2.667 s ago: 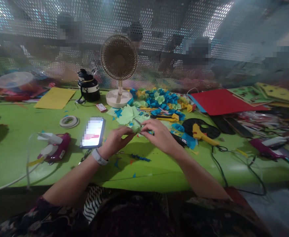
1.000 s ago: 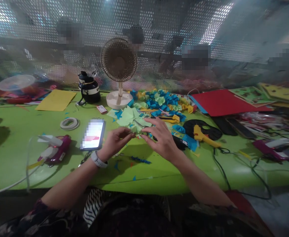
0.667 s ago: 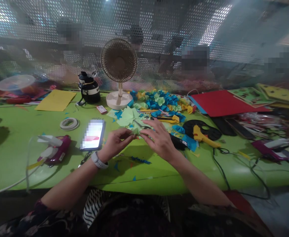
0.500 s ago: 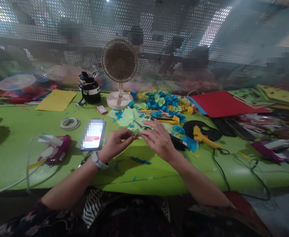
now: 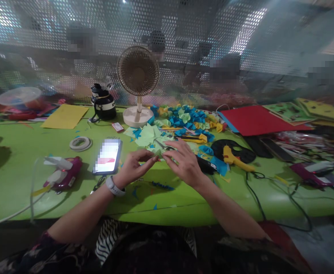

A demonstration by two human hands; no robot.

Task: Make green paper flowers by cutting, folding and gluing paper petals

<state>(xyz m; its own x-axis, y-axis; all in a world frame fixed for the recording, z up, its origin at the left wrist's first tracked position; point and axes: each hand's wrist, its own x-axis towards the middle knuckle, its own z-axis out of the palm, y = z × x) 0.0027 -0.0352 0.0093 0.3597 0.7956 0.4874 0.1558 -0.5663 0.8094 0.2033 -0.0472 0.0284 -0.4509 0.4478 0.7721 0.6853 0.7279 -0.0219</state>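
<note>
My left hand (image 5: 136,166), with a watch band on its wrist, pinches a small folded piece of light green paper (image 5: 156,155) between thumb and fingers. From the other side, my right hand (image 5: 184,163) closes its thumb and index finger on the paper's right edge, while its other fingers stretch forward. A tiny orange-red bit shows by the left fingertips. Just beyond the hands lie light green paper sheets (image 5: 149,136) and a pair of scissors (image 5: 160,143), its handles partly behind my right hand.
Blue, yellow and green paper flowers (image 5: 185,116) are heaped behind the hands, beside a fan (image 5: 138,72). A lit phone (image 5: 107,156) and a tape roll (image 5: 80,144) lie left. On the right are a yellow glue gun (image 5: 237,160), its trailing cord, and red paper (image 5: 255,120).
Hardly anything differs. Both hands stay in the same place around the green paper, with only a very slight shift of the fingers and of the view.
</note>
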